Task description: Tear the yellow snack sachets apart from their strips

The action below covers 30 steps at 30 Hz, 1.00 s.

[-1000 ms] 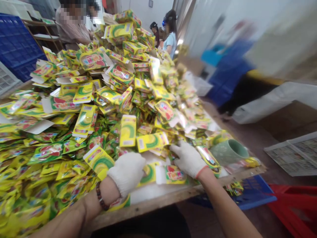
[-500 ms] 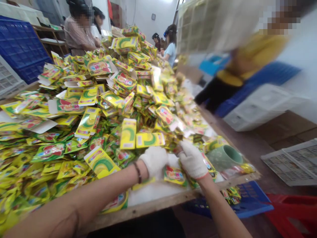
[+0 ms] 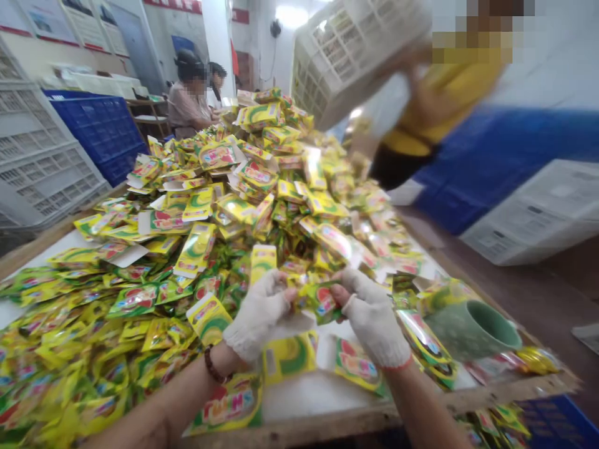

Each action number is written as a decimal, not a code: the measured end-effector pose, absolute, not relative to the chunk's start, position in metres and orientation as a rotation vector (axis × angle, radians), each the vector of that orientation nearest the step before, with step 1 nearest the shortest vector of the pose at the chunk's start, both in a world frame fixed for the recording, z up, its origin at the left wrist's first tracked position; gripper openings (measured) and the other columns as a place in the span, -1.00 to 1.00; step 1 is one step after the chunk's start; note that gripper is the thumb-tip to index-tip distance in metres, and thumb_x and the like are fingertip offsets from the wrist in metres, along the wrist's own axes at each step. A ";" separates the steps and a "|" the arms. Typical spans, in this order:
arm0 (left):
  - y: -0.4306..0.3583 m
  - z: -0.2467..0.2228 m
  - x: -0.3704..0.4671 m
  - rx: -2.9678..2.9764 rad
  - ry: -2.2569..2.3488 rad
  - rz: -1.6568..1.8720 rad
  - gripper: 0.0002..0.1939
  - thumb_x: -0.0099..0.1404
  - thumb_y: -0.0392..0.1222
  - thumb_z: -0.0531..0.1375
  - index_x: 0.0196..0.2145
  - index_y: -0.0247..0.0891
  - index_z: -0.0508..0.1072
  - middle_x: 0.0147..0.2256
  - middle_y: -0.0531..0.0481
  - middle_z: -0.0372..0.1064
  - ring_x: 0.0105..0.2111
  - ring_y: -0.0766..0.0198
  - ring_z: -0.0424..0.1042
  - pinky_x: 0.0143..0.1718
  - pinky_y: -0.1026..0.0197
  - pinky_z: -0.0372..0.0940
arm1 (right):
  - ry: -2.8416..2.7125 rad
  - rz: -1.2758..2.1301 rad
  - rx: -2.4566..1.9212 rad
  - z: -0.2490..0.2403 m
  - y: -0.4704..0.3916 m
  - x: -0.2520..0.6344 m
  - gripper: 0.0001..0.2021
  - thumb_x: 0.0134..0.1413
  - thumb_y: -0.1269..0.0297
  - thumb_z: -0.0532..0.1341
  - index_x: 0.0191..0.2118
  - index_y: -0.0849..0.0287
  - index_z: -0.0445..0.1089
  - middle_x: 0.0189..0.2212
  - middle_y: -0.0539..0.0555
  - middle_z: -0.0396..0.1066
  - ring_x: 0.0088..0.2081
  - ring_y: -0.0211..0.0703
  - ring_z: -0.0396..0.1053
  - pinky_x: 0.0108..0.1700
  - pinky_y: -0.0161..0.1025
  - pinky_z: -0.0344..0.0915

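Head view, centre: one green packet, pinched in the right hand, lying to its left; the left hand, farther off, has its fingers closed at a yellow packet. Green packet's long axis: I cannot tell. Lower centre, nearer the right hand: one carton, long axis sloping down rightward, white flap pointing left.

At the grip are two gloved hands and at least one packet. Just below it lie three boxes. Right of it stands one tube; left, one bracelet. Beyond it are three people, one fan, one pillar and a pile with dozens more boxes and packets, overlapping too much to count.
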<state>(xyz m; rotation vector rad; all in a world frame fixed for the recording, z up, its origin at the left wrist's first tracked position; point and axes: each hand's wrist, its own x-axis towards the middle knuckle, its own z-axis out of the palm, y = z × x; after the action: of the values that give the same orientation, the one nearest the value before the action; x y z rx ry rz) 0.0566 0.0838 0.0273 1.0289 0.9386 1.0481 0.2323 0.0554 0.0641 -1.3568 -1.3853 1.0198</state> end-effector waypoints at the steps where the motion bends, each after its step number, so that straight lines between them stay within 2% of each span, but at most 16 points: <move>1: 0.085 0.027 0.054 0.989 0.919 1.067 -0.67 0.05 -0.05 0.32 -0.33 -0.24 0.28 -0.51 0.14 0.33 -0.57 0.41 0.28 -0.53 0.35 0.22 | -1.393 0.995 -1.338 0.066 0.061 0.224 -0.76 0.08 0.07 0.14 -0.35 0.16 0.27 -0.58 -0.09 0.24 -0.58 -0.31 0.20 -0.60 -0.40 0.20; 5: 0.086 0.027 0.047 0.940 0.869 1.138 -0.66 0.02 -0.10 0.35 -0.42 -0.25 0.25 -0.51 0.16 0.31 -0.54 0.45 0.28 -0.50 0.38 0.21 | -1.506 0.826 -1.271 0.065 0.081 0.202 -0.85 0.10 0.20 0.12 -0.38 0.16 0.27 -0.53 -0.06 0.27 -0.52 -0.30 0.21 -0.48 -0.37 0.24; 9: 0.087 0.030 0.040 0.849 0.846 1.145 -0.64 -0.06 -0.18 0.37 -0.42 -0.24 0.25 -0.52 0.18 0.31 -0.53 0.44 0.30 -0.48 0.38 0.22 | -1.649 0.797 -1.200 0.052 0.091 0.199 -0.89 0.08 0.28 0.12 -0.36 0.17 0.35 -0.46 -0.02 0.34 -0.42 -0.24 0.27 -0.37 -0.34 0.26; 13: 0.086 0.030 0.038 0.780 0.819 1.024 -0.69 -0.01 -0.09 0.34 -0.43 -0.26 0.30 -0.54 0.15 0.32 -0.56 0.45 0.28 -0.51 0.37 0.22 | -1.736 0.787 -1.225 0.045 0.092 0.205 -0.91 0.03 0.34 0.13 -0.43 0.16 0.36 -0.52 -0.04 0.32 -0.45 -0.24 0.25 -0.38 -0.33 0.23; 16: 0.086 0.028 0.040 0.812 0.877 0.989 -0.65 -0.03 -0.08 0.39 -0.46 -0.27 0.29 -0.59 0.18 0.29 -0.60 0.48 0.25 -0.54 0.39 0.20 | -1.788 0.784 -1.227 0.043 0.092 0.209 -0.90 0.02 0.37 0.13 -0.44 0.16 0.37 -0.52 -0.04 0.34 -0.45 -0.24 0.26 -0.37 -0.32 0.22; 19: 0.086 0.028 0.042 0.778 0.894 1.022 -0.63 -0.01 -0.05 0.39 -0.45 -0.26 0.28 -0.56 0.15 0.32 -0.55 0.42 0.32 -0.48 0.35 0.26 | -1.718 0.814 -1.260 0.040 0.089 0.208 -0.92 0.06 0.31 0.13 -0.41 0.15 0.33 -0.51 -0.04 0.32 -0.46 -0.25 0.26 -0.40 -0.33 0.23; 22: 0.086 0.029 0.043 0.684 0.866 1.100 -0.64 0.06 0.00 0.35 -0.46 -0.25 0.27 -0.48 0.10 0.37 -0.46 0.36 0.39 -0.40 0.28 0.33 | -1.457 0.949 -1.333 0.039 0.086 0.203 -0.81 0.14 0.12 0.11 -0.37 0.12 0.22 -0.59 -0.12 0.21 -0.61 -0.32 0.20 -0.59 -0.38 0.19; 25: 0.084 0.027 0.043 0.701 0.874 1.191 -0.66 0.04 -0.06 0.37 -0.48 -0.25 0.27 -0.46 0.12 0.38 -0.43 0.37 0.39 -0.35 0.27 0.34 | -1.272 0.990 -1.389 0.037 0.083 0.197 -0.75 0.17 0.01 0.06 -0.37 0.08 0.12 -0.63 -0.16 0.15 -0.71 -0.34 0.15 -0.71 -0.39 0.12; 30: 0.077 0.019 0.044 0.946 0.969 1.222 -0.72 0.08 -0.10 0.35 -0.51 -0.29 0.34 -0.49 0.11 0.37 -0.48 0.43 0.32 -0.42 0.36 0.27 | -1.317 0.801 -1.454 0.032 0.081 0.189 -0.81 0.22 0.11 0.02 -0.34 0.08 0.14 -0.60 -0.10 0.19 -0.62 -0.27 0.21 -0.60 -0.33 0.19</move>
<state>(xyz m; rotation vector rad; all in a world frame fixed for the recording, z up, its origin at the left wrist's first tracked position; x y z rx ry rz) 0.0442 0.0771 0.0187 0.9458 0.9691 1.2216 0.1890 0.0809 0.0318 -1.4545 -1.3166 0.8006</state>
